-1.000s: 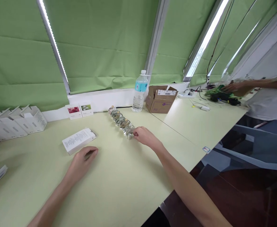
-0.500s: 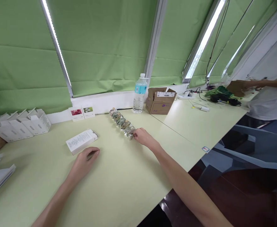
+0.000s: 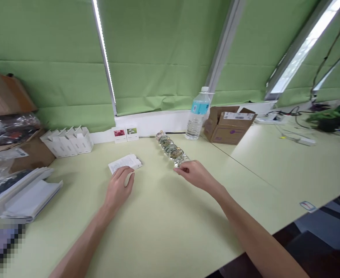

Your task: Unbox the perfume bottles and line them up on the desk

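Note:
A row of shiny clear-wrapped packets [image 3: 170,148] with grey-green and gold coils inside lies slanted on the table. My right hand [image 3: 195,175] is at the row's near end, thumb and fingers closed around the nearest packet, which they partly hide. To the left, a flat white box with printed text [image 3: 123,162] lies on the tabletop. My left hand [image 3: 119,187] reaches over its near edge, fingers curved and thumb apart, holding nothing. Whether its fingertips touch the box I cannot tell.
Several white boxes [image 3: 68,143] stand at the back left beside cardboard cartons [image 3: 32,148] and white sleeves [image 3: 28,197]. Two picture cards [image 3: 125,134] lean on the wall. A water bottle [image 3: 198,116] and an opened brown box [image 3: 229,125] stand behind. Cables and a power strip [image 3: 272,118] lie right.
The view has turned left, bringing cartons into sight. My left hand has moved onto the white box's near edge, its thumb farther from the fingers. My right hand stays at the row's near end.

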Available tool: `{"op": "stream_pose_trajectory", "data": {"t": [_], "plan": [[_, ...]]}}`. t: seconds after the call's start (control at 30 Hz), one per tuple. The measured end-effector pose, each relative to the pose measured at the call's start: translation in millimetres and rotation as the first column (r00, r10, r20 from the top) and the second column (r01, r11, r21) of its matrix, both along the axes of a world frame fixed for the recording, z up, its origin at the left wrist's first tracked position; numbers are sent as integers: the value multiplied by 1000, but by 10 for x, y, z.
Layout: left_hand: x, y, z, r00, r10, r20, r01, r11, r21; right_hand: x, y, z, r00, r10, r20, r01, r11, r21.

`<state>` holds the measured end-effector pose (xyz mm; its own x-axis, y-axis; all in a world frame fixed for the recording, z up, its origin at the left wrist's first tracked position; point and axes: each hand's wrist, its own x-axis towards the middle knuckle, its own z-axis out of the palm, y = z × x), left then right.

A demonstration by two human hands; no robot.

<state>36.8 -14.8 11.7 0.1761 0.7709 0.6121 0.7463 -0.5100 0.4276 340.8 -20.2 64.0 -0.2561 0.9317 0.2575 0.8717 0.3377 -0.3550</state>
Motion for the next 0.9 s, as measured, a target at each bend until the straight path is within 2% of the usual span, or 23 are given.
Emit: {"op": "stream_pose_trajectory", "data": {"t": [0.1,0.2,0.3,0.4,0.47,0.6,0.7,0.9], "plan": [[-191,111,-27,988,146,-58,-146,989,7,-239,-79,-97,987,162,25,-161,986,-39],[-391,215,-82,968,245,-61,-251,960,-123,-418,-155,-192,955,294,43,-290,953,-83],[-536,286,-133,960,281,12,-265,917,-299,-505,-206,-228,936,350,48,-342,932,-123],[-606,315,-153,950,282,133,-197,874,-443,-530,-219,-223,932,360,30,-351,923,-160],[-618,315,-155,941,276,194,-155,865,-477,-538,-206,-224,935,355,-7,-350,918,-186],[-606,301,-149,925,275,264,-130,878,-461,-593,-120,-254,934,323,-154,-352,906,-236],[-593,297,-132,922,294,254,-158,881,-447,-701,-6,-236,928,279,-248,-334,917,-218],[-589,281,-87,938,277,210,-169,891,-422,-1107,438,-80,949,222,-222,-254,958,-130]]}}
